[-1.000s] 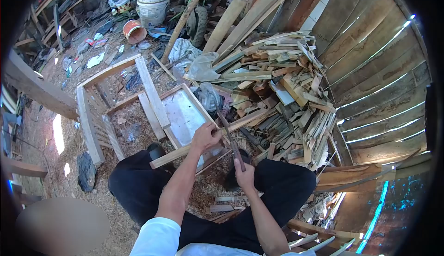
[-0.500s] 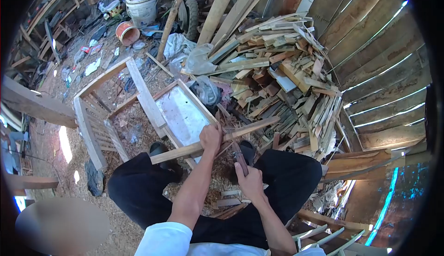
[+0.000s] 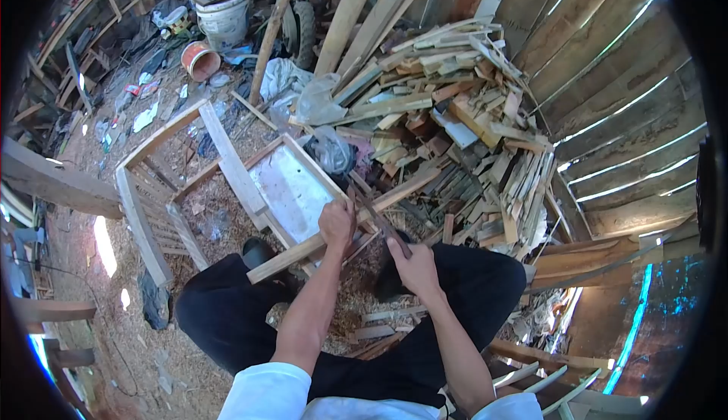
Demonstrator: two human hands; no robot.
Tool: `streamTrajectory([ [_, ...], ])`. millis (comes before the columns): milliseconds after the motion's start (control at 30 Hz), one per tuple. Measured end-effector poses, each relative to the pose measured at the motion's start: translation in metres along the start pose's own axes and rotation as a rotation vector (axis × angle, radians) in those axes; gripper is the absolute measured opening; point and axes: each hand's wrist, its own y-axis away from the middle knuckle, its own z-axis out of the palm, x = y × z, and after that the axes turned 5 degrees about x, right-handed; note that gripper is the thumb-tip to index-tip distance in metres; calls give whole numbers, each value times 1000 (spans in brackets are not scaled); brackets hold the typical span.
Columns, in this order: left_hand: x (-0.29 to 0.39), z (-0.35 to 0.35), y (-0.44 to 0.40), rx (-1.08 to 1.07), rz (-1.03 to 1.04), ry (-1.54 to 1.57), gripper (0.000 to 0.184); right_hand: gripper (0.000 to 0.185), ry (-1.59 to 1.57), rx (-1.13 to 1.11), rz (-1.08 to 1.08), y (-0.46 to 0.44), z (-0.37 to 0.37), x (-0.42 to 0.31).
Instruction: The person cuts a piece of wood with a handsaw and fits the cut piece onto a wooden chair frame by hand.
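A long wooden strip (image 3: 409, 186) lies slantwise across the near end of a wooden frame with a white panel (image 3: 288, 189). My left hand (image 3: 337, 224) is closed around the strip near its middle, pressing it against the frame. My right hand (image 3: 415, 266) is wrapped round the near end of a long, narrow, dark tool (image 3: 383, 227). Its far end crosses the strip just right of my left hand. Whether it is a blade or a file, I cannot tell. Both of my knees lie either side of the work.
Left of the panel lies a slatted wooden frame (image 3: 144, 223). A big heap of offcuts (image 3: 455, 139) rises at the right, near the plank wall (image 3: 622, 117). Plastic bags (image 3: 318, 101), a white bucket (image 3: 224, 22) and a tipped orange bucket (image 3: 200, 61) lie farther back. Shavings cover the floor.
My right hand has moved the tool up and left, so its far end now reaches over the strip. My left hand keeps its grip. The view has shifted slightly.
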Motion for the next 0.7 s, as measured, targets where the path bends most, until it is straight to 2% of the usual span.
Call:
streamTrajectory([
  [100,7,-2,-1,143,15,-3,30,54,-116,-27,-48,10,17,35],
  [133,2,3,1,147,-1,-8,30,55,-90,50,-84,18,26,39],
  [167,-1,8,1,186,-29,-49,33,56,-68,132,-118,25,35,41],
  [233,2,11,-6,266,-73,-132,50,54,-91,158,-188,31,38,31],
  [267,1,11,-8,114,-189,-28,61,53,-75,144,-158,34,33,25],
  [433,-4,15,-4,-6,-178,-68,72,53,95,-51,19,75,-28,-20],
  [567,-5,19,-1,-26,-16,-138,74,55,75,-97,106,77,-46,-31],
  [633,-18,25,13,-47,27,-198,76,54,89,-30,-62,52,-24,-32],
  [700,-24,37,0,-31,139,-314,81,54,84,3,-40,36,5,-25],
])
